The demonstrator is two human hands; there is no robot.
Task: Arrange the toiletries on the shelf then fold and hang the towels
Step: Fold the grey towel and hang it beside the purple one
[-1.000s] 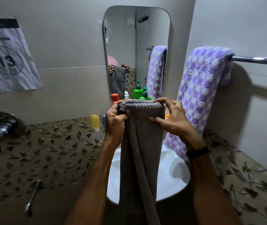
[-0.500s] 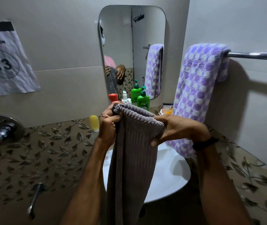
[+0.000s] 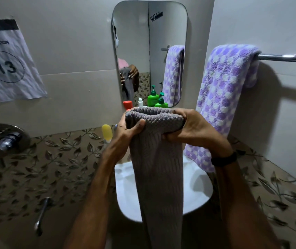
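Note:
A grey ribbed towel [image 3: 158, 168] hangs folded lengthwise in front of me, over the white sink [image 3: 195, 196]. My left hand [image 3: 125, 131] grips its top left corner, thumb across the front. My right hand [image 3: 190, 125] grips the top right corner, fingers curled round the fold. A purple and white dotted towel [image 3: 221, 97] hangs over the chrome towel bar [image 3: 287, 58] on the right wall. Behind the grey towel stand a green pump bottle [image 3: 161, 103], a small white bottle [image 3: 140, 102], an orange cap [image 3: 127, 104] and a yellow bottle [image 3: 106, 132]; the shelf under them is hidden.
A mirror [image 3: 149, 51] hangs on the back wall. A paper sign numbered 13 [image 3: 6, 63] is taped at the left. A chrome valve [image 3: 5, 140] and a spout [image 3: 42, 214] stick out of the left wall. Leaf-patterned tiles cover the lower walls.
The towel's top edge has come level again and my right hand has risen back beside my left. The view has shifted slightly.

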